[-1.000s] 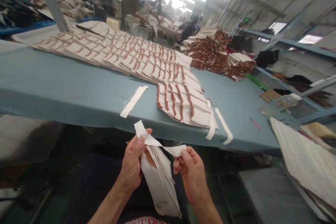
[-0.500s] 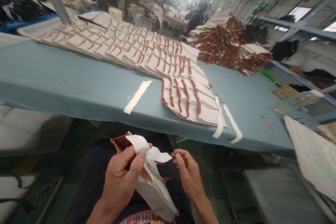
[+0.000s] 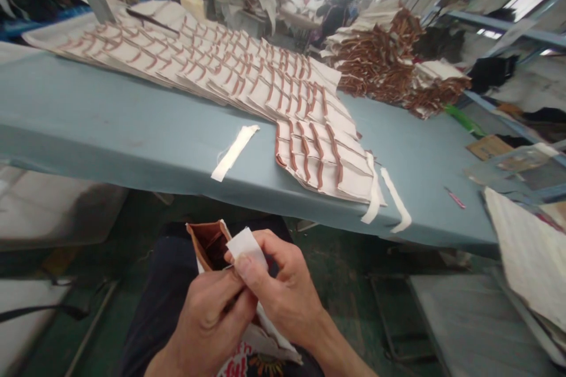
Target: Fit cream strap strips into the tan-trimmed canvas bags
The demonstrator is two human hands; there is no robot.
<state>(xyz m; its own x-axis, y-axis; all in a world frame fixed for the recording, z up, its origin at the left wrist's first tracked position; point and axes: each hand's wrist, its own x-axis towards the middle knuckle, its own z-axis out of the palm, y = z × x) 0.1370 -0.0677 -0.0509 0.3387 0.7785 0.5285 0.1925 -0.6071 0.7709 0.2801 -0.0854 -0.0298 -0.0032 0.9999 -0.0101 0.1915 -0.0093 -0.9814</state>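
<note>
A pouch-like piece of white fabric with a brown lining [image 3: 204,240] stands over my lap, its open end facing up and away from me. My left hand [image 3: 206,309] is closed around its side, fingers curled. My right hand [image 3: 285,280] is pressed against the left one and pinches a short white strip [image 3: 246,245] between thumb and fingers at the pouch's edge. The strip's upper end sticks up above the thumb. The lower part of the pouch is mostly hidden behind both hands and wrists.
Ahead is a blue-covered table [image 3: 145,135] with overlapping rows of white, brown-edged pieces [image 3: 327,156]. Loose white strips [image 3: 235,153] lie near its front edge. A tall pile of brown and white pieces [image 3: 375,53] stands behind. A small pink tool [image 3: 455,198] lies at right.
My right hand has moved left and up against my left hand, taking hold of the strip, which was stretched between both hands. The pouch's mouth shows more widely now. The view has shifted slightly.
</note>
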